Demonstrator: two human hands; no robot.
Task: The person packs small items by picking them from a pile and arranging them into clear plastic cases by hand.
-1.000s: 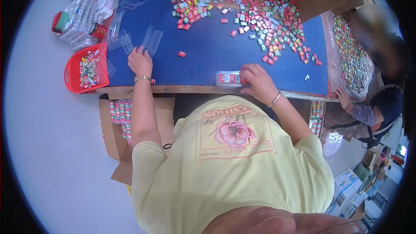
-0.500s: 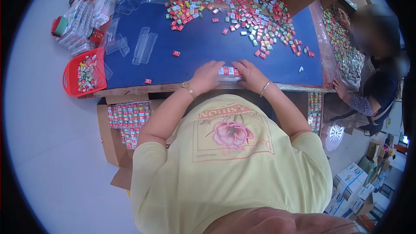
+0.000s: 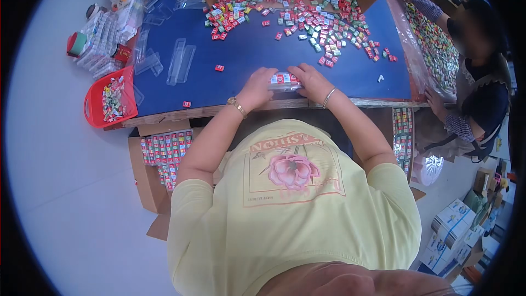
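Observation:
A long clear plastic case (image 3: 284,86) with a row of small red-and-white packs inside sits at the table's front edge, between my two hands. My left hand (image 3: 257,89) is closed around its left end, the fingertips on the far side. Around the right end my right hand (image 3: 314,83) is closed in the same way. Part of the case is hidden under the fingers. One loose small red pack (image 3: 219,68) lies on the blue table top to the left of the case, and another red pack (image 3: 187,104) rests near the front edge.
Loose packs (image 3: 329,33) are heaped across the back. Empty clear cases (image 3: 181,61) lie left, beside a red basket (image 3: 131,98) of small pieces. Below the table stands a carton (image 3: 145,170) with filled cases. A co-worker (image 3: 476,71) is at the right by another heap.
My hands and the case have shifted slightly up and left in view, still together. The co-worker has raised an arm toward the boxes at the back. The camera view has shifted a little.

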